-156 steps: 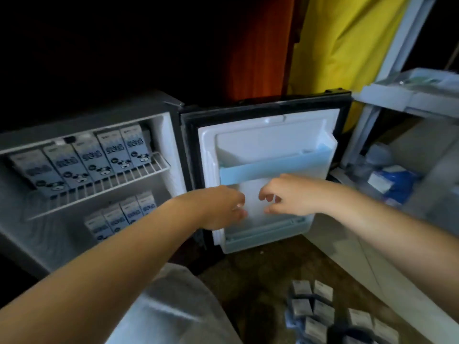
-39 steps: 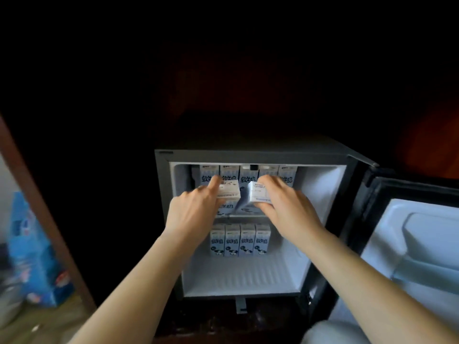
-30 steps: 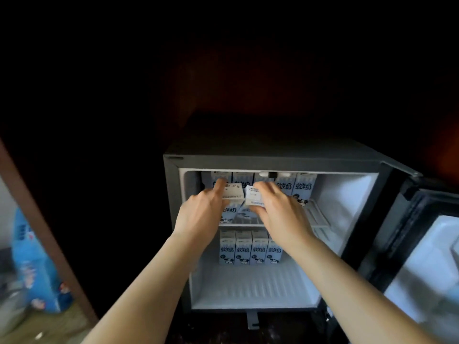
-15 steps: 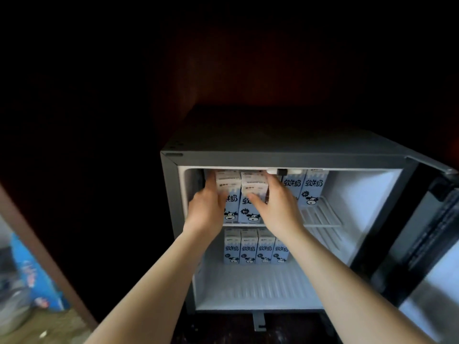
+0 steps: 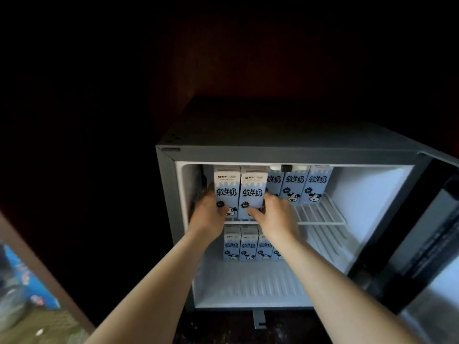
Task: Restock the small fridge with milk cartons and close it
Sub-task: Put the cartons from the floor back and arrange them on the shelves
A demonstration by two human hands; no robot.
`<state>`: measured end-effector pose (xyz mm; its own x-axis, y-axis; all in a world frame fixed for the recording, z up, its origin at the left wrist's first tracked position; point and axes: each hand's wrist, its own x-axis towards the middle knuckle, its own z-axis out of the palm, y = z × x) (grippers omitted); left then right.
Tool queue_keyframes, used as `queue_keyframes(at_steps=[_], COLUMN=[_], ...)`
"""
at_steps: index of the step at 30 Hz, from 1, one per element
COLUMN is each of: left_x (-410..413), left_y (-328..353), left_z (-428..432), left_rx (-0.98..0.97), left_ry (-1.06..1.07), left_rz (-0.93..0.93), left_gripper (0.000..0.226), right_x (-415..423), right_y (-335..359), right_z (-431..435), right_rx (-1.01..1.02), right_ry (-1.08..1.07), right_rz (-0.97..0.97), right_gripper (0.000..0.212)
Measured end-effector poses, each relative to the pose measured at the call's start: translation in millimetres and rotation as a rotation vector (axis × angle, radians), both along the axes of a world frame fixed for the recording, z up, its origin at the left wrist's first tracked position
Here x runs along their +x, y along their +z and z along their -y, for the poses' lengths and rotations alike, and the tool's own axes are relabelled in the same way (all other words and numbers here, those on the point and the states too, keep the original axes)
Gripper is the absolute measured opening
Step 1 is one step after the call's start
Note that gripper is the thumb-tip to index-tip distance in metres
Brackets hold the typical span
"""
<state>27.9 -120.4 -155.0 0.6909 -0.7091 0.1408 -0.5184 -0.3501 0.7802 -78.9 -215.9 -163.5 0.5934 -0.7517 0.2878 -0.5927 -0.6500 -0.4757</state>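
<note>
two hands hold two milk cartons on the upper shelf of an open small fridge (image 5: 273, 155).
the left hand (image 5: 207, 214) is curled round the left side of the left front carton (image 5: 226, 192). the right hand (image 5: 275, 214) grips the right front carton (image 5: 252, 194), thumb low on its face. both cartons stand upright, touching side by side, at the left front of the wire shelf (image 5: 320, 214). three back cartons (image 5: 305, 184) stand behind to the right. a lower row of cartons (image 5: 246, 244) stands beneath the shelf. the door (image 5: 422, 244) hangs open at right.
</note>
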Motion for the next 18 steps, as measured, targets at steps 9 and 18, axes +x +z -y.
queue_keyframes(at_steps=[9,18], left_x=[3.7,-0.3], left_y=[-10.5,-4.9], left_z=[2.7,-1.3], left_rx=[-0.059,0.053], left_ry=[0.030,0.057], left_rz=[0.018,-0.026], left_gripper=[0.039,0.035], right_x=[5.9,-3.3], right_y=[-7.4,-1.1], right_z=[-2.1,-2.5], right_rx=[-0.001,0.033], right_ry=[-0.025,-0.009], right_rz=[0.061,0.058], right_gripper=[0.031,0.029])
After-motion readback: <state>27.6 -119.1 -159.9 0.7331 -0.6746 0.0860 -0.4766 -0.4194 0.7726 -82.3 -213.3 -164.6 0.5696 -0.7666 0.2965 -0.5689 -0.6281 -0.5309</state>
